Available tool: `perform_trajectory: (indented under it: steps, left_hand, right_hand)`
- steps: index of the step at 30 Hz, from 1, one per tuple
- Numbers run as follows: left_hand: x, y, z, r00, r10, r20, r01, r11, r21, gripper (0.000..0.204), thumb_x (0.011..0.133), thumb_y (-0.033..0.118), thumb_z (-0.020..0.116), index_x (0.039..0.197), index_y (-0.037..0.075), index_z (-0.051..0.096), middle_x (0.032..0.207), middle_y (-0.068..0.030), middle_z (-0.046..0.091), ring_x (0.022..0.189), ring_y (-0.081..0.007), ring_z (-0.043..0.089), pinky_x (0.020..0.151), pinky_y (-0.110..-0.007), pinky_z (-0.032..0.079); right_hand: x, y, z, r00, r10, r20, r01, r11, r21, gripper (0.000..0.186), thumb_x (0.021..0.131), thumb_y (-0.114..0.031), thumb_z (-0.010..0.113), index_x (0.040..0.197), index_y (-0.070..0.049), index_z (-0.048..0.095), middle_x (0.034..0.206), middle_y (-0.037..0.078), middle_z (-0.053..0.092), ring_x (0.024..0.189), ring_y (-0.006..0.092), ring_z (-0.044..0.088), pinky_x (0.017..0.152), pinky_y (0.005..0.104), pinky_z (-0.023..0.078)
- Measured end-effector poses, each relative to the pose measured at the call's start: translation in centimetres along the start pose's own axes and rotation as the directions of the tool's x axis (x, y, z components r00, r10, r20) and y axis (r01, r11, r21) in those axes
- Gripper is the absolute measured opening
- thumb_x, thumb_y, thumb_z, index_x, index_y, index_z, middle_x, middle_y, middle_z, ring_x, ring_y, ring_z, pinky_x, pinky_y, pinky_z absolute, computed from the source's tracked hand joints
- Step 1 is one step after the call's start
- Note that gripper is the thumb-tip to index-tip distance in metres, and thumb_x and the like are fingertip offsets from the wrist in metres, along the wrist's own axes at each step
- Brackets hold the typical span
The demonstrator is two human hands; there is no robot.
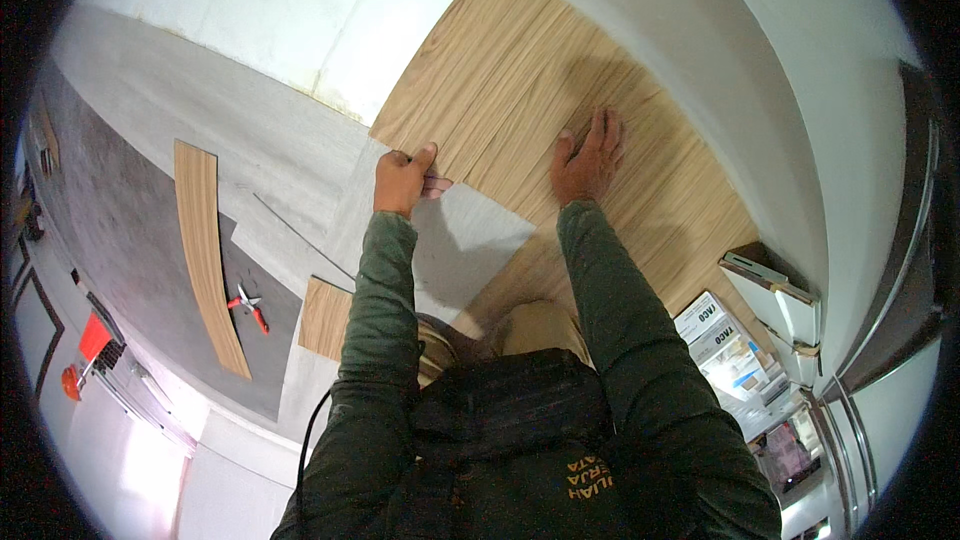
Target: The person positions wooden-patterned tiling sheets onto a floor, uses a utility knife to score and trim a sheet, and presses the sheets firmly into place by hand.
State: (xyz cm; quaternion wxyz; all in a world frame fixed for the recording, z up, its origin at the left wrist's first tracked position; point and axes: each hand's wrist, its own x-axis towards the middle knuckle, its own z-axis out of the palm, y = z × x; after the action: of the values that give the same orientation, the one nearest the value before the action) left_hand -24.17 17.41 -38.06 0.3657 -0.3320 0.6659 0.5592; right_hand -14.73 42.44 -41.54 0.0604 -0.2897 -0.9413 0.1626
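Wood-look floor planks (500, 60) lie side by side, covering the floor ahead of me and to my right. My left hand (403, 182) is closed at the near left end of these boards, thumb on top and fingers curled at the edge of a floor plank (450, 130). Part of that grip is hidden by the fingers. Flat on the laid boards rests my right hand (588, 160), fingers stretched forward, holding nothing. Between my arms, a patch of grey underlay (470, 235) shows beside the planks.
Left of me lie a long loose plank (207, 250), red-handled pliers (248, 308), a thin strip (300, 232) and a short plank piece (325, 318). White tiles (260, 20) border the far left. Cartons (712, 335) stand at right, near a curving grey wall (740, 70).
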Motion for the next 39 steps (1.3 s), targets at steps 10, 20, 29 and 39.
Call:
perform_trajectory:
  steps: [10, 20, 29, 39]
  left_hand:
    - [-0.7, 3.9, -0.6, 0.998, 0.008, 0.070, -0.056, 0.694, 0.718, 0.056, 0.089, 0.051, 0.063, 0.065, 0.000, 0.065, 0.050, -0.0093, 0.057, 0.041, -0.0198, 0.055, 0.044, -0.036, 0.046]
    - [-0.4, 3.8, -0.5, 0.739, 0.671, -0.051, -0.383, 0.481, 0.788, 0.063, 0.084, 0.060, 0.060, 0.100, 0.000, 0.070, 0.100, -0.0207, 0.069, 0.110, -0.0371, 0.060, 0.093, -0.049, 0.046]
    - [3.0, -0.8, 4.1, 0.298, 0.931, 0.208, -0.451, -0.055, 0.891, 0.076, 0.084, 0.058, 0.059, 0.135, 0.001, 0.049, 0.145, -0.0344, 0.031, 0.136, -0.0572, 0.023, 0.107, -0.070, 0.019]
    - [2.8, -0.6, 4.1, 0.436, 0.870, 0.232, -0.402, -0.042, 0.915, 0.073, 0.093, 0.053, 0.050, 0.143, 0.000, 0.039, 0.153, -0.0337, 0.022, 0.142, -0.0527, 0.016, 0.112, -0.064, 0.016]
  right_hand:
    - [-0.1, -0.1, 0.0, 0.999, -0.033, -0.031, 0.034, 0.999, 0.030, 0.063, 0.095, -0.038, 0.051, 0.145, -0.003, 0.035, 0.151, 0.021, 0.030, 0.140, 0.0428, 0.026, 0.111, 0.0598, 0.024]
    - [-0.2, 0.0, -0.8, 0.996, -0.067, -0.051, 0.066, 0.998, -0.025, 0.059, 0.095, -0.033, 0.055, 0.139, 0.002, 0.039, 0.146, 0.021, 0.034, 0.136, 0.0428, 0.031, 0.110, 0.0576, 0.027]
    - [0.0, 1.5, 0.9, 0.959, -0.216, -0.181, 0.190, 0.970, -0.152, 0.059, 0.091, -0.034, 0.058, 0.135, 0.003, 0.045, 0.142, 0.023, 0.041, 0.133, 0.0426, 0.036, 0.111, 0.0547, 0.029]
    - [0.3, 1.7, 1.5, 0.966, -0.132, -0.221, 0.129, 0.991, -0.026, 0.063, 0.083, -0.040, 0.063, 0.132, -0.001, 0.054, 0.141, 0.021, 0.048, 0.132, 0.0441, 0.040, 0.109, 0.0557, 0.032]
